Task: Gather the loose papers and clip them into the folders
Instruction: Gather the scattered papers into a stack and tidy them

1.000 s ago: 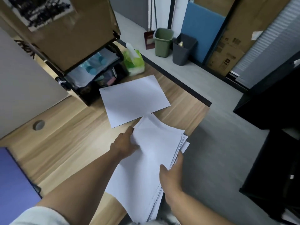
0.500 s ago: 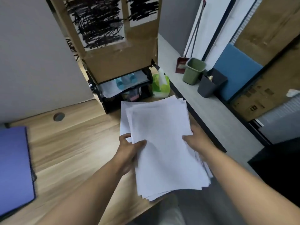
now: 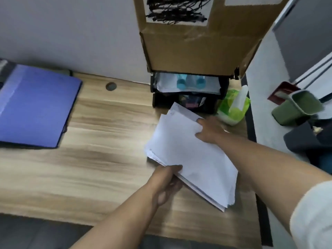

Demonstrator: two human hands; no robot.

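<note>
- Both hands pinch the papers [image 3: 188, 155]: left hand [image 3: 167, 178] near edge, right hand [image 3: 208, 130] far edge
- Stack is uneven, so sheets may slide out if carried

On the tabletop [image 3: 107, 159], from the paper stack [image 3: 190, 155]: folder [image 3: 36, 105] at nine o'clock, organiser [image 3: 186, 97] at twelve under a box [image 3: 197, 47], wipes pack [image 3: 233, 108] at one.
</note>
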